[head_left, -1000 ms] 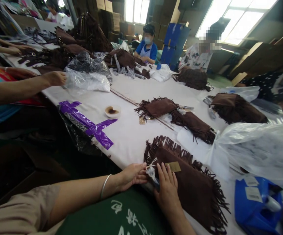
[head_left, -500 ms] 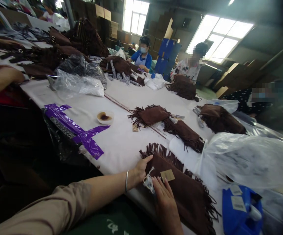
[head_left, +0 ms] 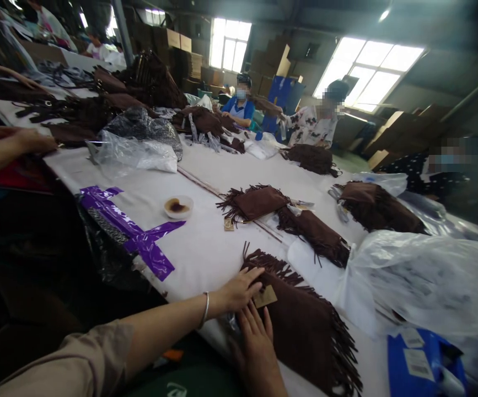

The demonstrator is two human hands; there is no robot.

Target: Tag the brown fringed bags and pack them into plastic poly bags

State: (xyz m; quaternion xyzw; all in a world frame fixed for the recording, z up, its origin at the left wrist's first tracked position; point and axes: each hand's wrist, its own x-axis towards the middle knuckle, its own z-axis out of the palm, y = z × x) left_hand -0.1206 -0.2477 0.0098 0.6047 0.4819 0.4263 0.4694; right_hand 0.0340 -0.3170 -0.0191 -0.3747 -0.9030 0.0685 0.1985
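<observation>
A brown suede bag with long fringe [head_left: 305, 325] lies on the white table top [head_left: 205, 259] right in front of me. My left hand [head_left: 239, 290], with a silver bangle [head_left: 204, 310] on the wrist, rests palm down on its far edge. Just beside those fingers is a small kraft paper tag [head_left: 265, 296]. My right hand [head_left: 255, 347] lies on the near corner of the bag, fingers spread. Whether those fingers pinch the suede is hard to tell.
Several more fringed bags lie along the table. A large clear plastic bag [head_left: 424, 281] sits to my right, with a blue labelled box [head_left: 423, 364] at the lower right. Purple tape [head_left: 135, 237] marks the table edge, near a small dish [head_left: 178, 207]. A co-worker's hand [head_left: 36, 141] rests at the left.
My left hand has slid onto the bag's far edge. The clear tied packet between my hands no longer shows, and the kraft tag now sits by my left fingers. The view has tilted upward.
</observation>
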